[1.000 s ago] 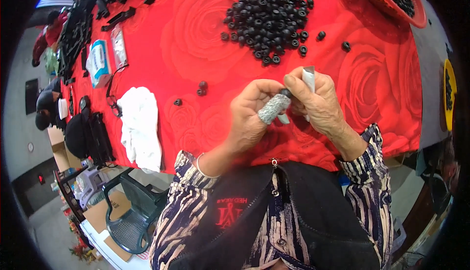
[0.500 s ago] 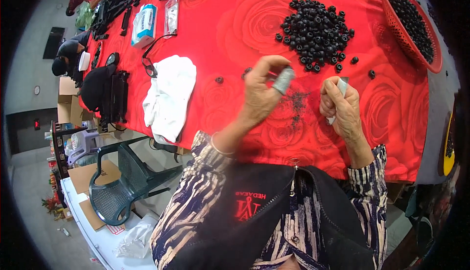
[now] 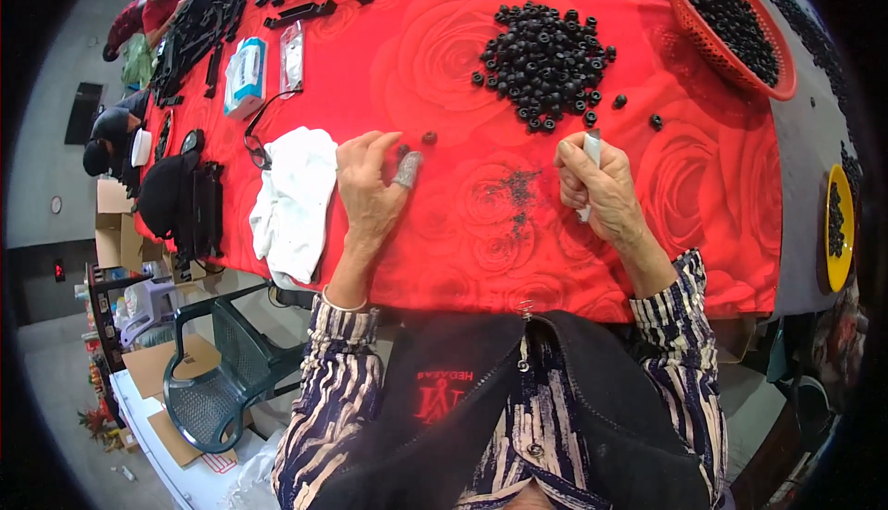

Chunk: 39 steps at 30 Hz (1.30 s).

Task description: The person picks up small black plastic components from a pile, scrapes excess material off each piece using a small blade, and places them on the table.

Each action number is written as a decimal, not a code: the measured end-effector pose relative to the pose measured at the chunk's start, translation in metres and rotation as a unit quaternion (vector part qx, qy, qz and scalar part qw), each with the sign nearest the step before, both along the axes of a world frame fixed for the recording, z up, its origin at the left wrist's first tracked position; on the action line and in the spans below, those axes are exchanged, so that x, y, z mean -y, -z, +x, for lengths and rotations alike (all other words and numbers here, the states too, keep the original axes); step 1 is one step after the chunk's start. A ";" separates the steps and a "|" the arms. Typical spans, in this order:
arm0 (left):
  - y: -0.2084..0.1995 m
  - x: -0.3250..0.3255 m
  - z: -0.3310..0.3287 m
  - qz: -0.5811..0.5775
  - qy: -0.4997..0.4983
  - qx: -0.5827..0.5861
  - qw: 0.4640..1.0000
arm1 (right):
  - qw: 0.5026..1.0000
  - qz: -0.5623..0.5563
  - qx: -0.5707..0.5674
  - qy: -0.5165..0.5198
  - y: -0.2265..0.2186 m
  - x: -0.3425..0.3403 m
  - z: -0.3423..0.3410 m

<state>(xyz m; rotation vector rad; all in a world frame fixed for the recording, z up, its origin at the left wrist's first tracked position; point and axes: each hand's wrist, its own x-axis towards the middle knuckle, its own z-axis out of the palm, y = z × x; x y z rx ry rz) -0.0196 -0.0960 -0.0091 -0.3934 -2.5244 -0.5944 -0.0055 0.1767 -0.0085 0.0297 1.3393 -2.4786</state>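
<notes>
While a white-wrapped blade (image 3: 593, 147) is clenched in the right hand (image 3: 597, 182), the left hand (image 3: 372, 177) is held with fingers parted beside small black bushings (image 3: 429, 138) on the rose-patterned tablecloth (image 3: 444, 223); whether one is touched cannot be told. The bushings are judged light and rubbery, best pinched round their sides; the blade, probably stiff, by its wrapping.

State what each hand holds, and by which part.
Right hand: a white-wrapped blade, gripped around its middle. Left hand: cannot tell whether it grips the black piece beside its thumb.
</notes>
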 end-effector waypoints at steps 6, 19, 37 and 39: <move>-0.023 -0.048 -0.014 0.021 0.123 -0.002 0.992 | 0.997 -0.080 0.025 0.002 -0.001 -0.006 -0.005; 0.002 -0.108 -0.038 0.024 0.207 0.105 0.972 | 0.994 -0.094 0.047 0.013 -0.003 -0.006 -0.006; -0.003 -0.094 -0.008 0.691 0.196 0.510 0.474 | 0.923 0.272 -0.258 0.082 -0.009 0.005 0.002; 0.003 -0.092 -0.004 0.694 0.204 0.524 0.450 | 0.901 0.305 -0.297 0.083 -0.010 0.004 0.002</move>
